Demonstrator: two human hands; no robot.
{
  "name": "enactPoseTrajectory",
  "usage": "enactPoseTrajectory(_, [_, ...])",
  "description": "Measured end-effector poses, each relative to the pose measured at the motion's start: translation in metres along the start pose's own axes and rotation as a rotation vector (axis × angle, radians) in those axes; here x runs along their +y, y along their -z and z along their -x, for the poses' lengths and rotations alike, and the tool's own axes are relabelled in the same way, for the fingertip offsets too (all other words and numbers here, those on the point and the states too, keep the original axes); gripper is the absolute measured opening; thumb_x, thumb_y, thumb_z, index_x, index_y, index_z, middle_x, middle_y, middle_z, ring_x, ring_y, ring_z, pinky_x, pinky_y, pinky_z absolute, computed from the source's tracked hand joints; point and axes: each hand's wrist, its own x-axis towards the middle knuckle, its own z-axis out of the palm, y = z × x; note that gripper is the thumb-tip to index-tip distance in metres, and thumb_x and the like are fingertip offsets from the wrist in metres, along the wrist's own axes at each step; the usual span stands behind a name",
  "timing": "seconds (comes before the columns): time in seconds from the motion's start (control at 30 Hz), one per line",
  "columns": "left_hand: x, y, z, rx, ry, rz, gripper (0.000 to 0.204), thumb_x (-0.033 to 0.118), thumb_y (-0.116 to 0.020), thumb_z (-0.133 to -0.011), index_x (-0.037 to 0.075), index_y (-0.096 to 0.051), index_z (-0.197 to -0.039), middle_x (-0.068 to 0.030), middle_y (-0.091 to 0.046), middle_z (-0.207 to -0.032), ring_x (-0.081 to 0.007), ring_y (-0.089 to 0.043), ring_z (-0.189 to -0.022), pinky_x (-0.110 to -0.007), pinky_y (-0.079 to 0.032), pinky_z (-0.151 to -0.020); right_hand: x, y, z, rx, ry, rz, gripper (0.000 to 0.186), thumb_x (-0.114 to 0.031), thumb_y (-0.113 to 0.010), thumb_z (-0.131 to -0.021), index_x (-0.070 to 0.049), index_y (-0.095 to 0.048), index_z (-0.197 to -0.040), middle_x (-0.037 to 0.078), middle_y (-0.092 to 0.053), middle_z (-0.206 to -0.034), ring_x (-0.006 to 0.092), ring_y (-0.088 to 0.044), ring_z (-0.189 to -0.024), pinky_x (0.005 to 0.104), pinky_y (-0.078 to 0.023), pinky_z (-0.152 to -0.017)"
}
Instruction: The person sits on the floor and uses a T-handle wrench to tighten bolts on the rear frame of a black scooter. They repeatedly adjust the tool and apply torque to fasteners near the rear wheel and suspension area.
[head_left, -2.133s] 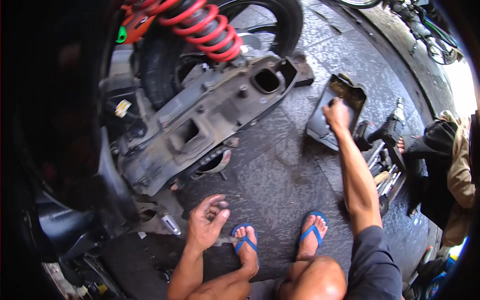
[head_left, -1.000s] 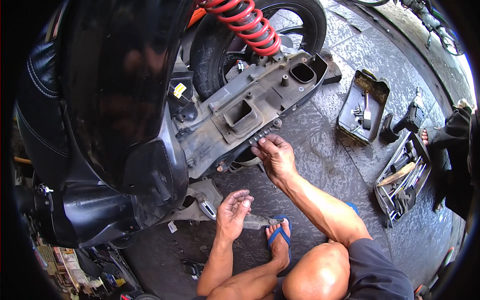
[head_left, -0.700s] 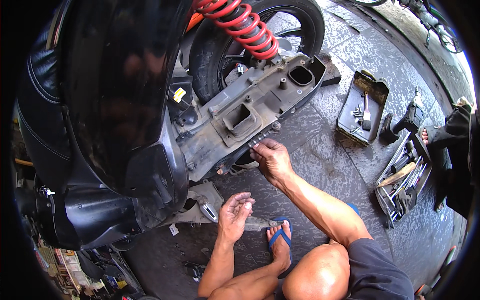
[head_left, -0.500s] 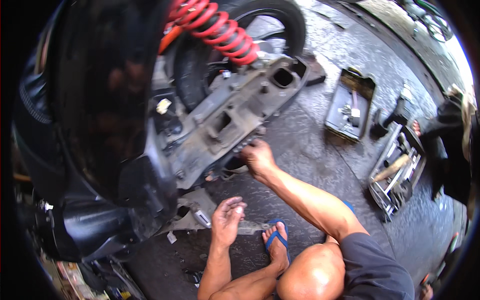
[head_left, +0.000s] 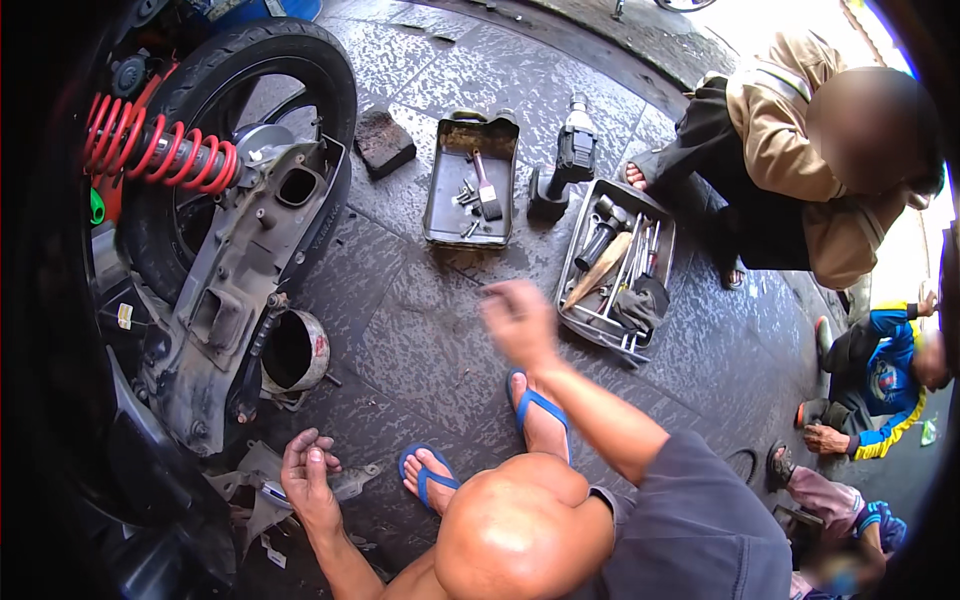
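My right hand (head_left: 522,325) is over the floor between the parts tray and the toolbox, blurred by motion, so I cannot make out anything in its fingers. My left hand (head_left: 312,470) is raised at the lower left, palm up, fingers loosely bent and apart, with no object visible in it. Beside it is the grimy metal casing (head_left: 235,290) of a motorbike's drive side. A red coil spring shock absorber (head_left: 165,155) joins it near the rear wheel (head_left: 340,100). A round metal housing (head_left: 315,345) is below the casing.
A black tray (head_left: 432,205) contains a paintbrush (head_left: 487,195) and several bolts. Near it stand a cordless impact wrench (head_left: 574,150) and a toolbox (head_left: 575,318) of hand tools. A dark block (head_left: 384,145) lies by the wheel. Other people, one in a tan jacket (head_left: 790,150), are at the right.
The view has swung right, showing more floor and other people. My right hand has left the casing's lower edge and is now out over the floor. My left hand remains raised with bent fingers.
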Motion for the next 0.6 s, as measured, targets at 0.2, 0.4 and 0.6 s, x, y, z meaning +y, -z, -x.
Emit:
enactPoseTrajectory(0.2, [0.012,-0.033,0.005,-0.132,0.014,0.020,0.029,0.022,-0.061,-0.101,0.000,-0.062,-0.119,-0.0052,-0.068,-0.098,-0.0074,-0.059,-0.074,-0.023,-0.049,-0.067,0.145,0.172,0.033,0.362,-0.311,0.994,0.048,-0.031,-0.070,-0.089,-0.008,-0.059,-0.130,0.016,-0.062,-0.121,0.0371,-0.054,-0.118,0.0526,-0.042,-0.099])
enactPoseTrajectory(0.4, [0.047,-0.068,0.007,-0.196,-0.088,-0.073,0.030,0.026,-0.061,-0.101,0.001,-0.063,-0.116,-0.0053,-0.068,-0.096,-0.0078,-0.060,-0.071,-0.023,-0.049,-0.064,0.174,0.206,0.037,0.471,-0.437,0.687,0.039,-0.038,-0.056,-0.100,-0.002,-0.068,-0.109,0.020,-0.071,-0.088,0.0410,-0.068,-0.080,0.0473,-0.053,-0.076])
enactPoseTrajectory(0.6, [0.041,-0.169,0.005,-0.364,0.172,0.142,0.054,0.047,-0.047,-0.105,0.001,-0.055,-0.132,-0.0123,-0.064,-0.121,-0.0207,-0.062,-0.104,-0.039,-0.057,-0.086,0.030,0.107,0.007,0.101,-0.327,-0.098,0.060,-0.057,-0.045,-0.103,-0.006,-0.074,-0.093,0.020,-0.071,-0.079,0.0375,-0.069,-0.073,0.0454,-0.053,-0.068])
